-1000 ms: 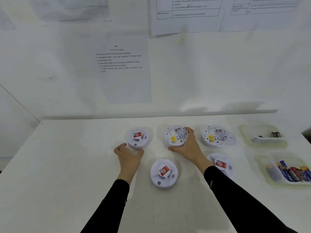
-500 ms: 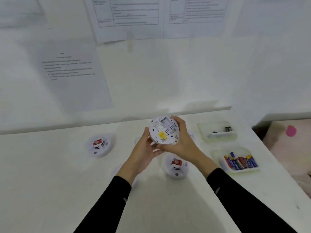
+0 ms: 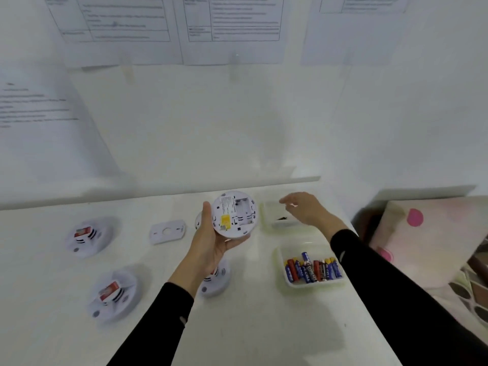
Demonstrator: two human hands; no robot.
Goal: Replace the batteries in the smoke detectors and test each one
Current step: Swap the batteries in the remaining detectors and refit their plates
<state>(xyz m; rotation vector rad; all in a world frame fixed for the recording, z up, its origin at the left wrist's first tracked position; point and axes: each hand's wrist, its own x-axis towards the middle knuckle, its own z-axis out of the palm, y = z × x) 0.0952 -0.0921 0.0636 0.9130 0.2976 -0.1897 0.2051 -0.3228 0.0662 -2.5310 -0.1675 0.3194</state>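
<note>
My left hand (image 3: 211, 244) holds a white round smoke detector (image 3: 235, 213) above the table, its underside with a yellow label and bare battery bay facing me. My right hand (image 3: 306, 208) hovers with fingers spread over the far clear tray (image 3: 269, 220), which has a few dark batteries in it; whether it holds anything is hidden. A nearer tray (image 3: 287, 282) carries several red and blue batteries. Two detectors with red stickers lie at the left (image 3: 85, 237) and front left (image 3: 113, 294). Another detector (image 3: 215, 283) sits partly hidden under my left forearm.
A white mounting plate (image 3: 167, 231) lies on the white table (image 3: 237, 326) left of the held detector. Printed sheets hang on the wall behind. Right of the table's edge lies a pink-dotted cushion (image 3: 427, 233).
My right hand has let go of the detector and moved right over the far tray. The left hand now holds the detector alone. The camera view has swung to the right.
</note>
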